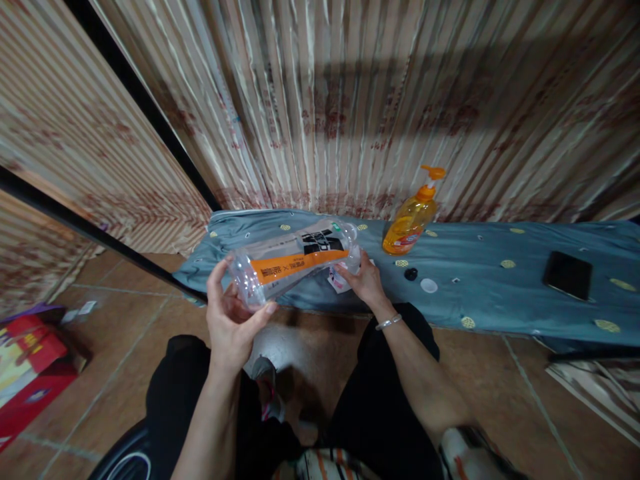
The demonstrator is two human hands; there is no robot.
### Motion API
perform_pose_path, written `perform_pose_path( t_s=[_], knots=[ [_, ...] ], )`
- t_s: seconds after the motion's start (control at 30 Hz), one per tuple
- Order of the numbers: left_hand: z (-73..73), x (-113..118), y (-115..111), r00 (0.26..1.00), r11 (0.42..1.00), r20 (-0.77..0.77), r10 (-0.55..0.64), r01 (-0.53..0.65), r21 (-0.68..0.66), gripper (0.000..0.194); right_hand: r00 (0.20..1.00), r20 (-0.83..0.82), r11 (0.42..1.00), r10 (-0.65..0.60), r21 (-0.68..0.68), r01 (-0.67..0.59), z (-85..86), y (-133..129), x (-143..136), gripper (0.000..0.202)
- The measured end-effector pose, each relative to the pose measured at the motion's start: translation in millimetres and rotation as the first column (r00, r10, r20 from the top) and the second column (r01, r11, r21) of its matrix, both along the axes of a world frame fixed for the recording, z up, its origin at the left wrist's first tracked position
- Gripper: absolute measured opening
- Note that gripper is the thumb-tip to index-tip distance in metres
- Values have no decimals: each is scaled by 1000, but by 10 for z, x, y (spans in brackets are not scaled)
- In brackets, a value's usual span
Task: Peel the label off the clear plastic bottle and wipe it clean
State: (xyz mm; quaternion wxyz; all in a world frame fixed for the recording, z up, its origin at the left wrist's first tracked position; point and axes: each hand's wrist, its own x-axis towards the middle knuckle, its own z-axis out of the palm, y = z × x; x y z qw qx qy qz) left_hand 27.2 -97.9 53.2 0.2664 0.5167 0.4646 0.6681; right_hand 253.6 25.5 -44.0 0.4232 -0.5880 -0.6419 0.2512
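Observation:
A clear plastic bottle [300,261] with an orange and black label lies sideways in the air between my hands, above the blue cloth. My left hand [233,319] grips its left end, thumb underneath and fingers round the far side. At the other end, my right hand [365,279] has its fingers closed on the bottle. Just beneath that hand a small white and pink packet [339,280] rests on the cloth, partly covered. A pump bottle [409,223] of orange liquid stands to the right, apart from both hands.
On the patterned blue cloth [490,267] lie a small black object [411,274], a white round disc [429,286] and a black flat phone-like device [568,275]. Striped curtains [320,113] hang behind. Black poles [100,233] cross the left side. A red box [35,367] sits on the tiled floor.

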Motion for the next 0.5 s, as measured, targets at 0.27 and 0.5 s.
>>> perform_pose_path(
  t_s=[0.27, 0.5],
  knots=[
    [33, 23, 0, 999, 1000, 31, 8, -8, 8, 86, 1000, -18, 1000, 10, 6, -9, 19, -16, 0, 63],
    [45, 28, 0, 1000, 1000, 25, 16, -16, 13, 85, 1000, -19, 1000, 7, -2, -7, 19, -17, -6, 65]
  ],
)
